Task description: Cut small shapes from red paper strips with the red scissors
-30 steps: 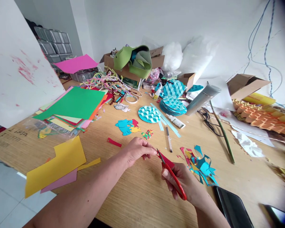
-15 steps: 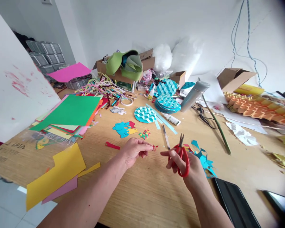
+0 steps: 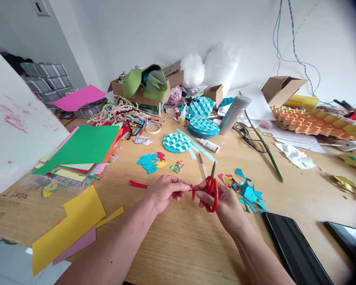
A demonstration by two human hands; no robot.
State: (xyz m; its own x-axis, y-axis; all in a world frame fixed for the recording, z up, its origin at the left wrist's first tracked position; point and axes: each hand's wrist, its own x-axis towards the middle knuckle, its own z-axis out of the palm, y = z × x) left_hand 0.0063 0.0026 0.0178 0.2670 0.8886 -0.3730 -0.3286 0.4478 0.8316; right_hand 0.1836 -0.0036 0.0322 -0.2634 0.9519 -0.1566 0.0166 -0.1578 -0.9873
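Versus 1s ago: red-handled metal scissors (image 3: 212, 180) swung blades-up, gripped in curled right hand (image 3: 219, 198). Left hand (image 3: 169, 193) pinches small red paper piece (image 3: 193, 194) above wooden table (image 3: 172, 245); right fingertips now at it. Cutting looks paused.

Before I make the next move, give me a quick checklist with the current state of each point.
1. Left-hand grip pinching the red paper scrap: ok.
2. Right-hand grip holding the red scissors: ok.
3. Scissor blades pointing away from the left-hand grip: ok, they point toward the far side of the table.
4. Scrap's full outline visible: not ok, it is partly hidden at the left-hand grip.
5. Confetti pile separate from the larger offcuts: ok.
6. Scissors clear of the pen: cannot tell, they overlap closely in this view.
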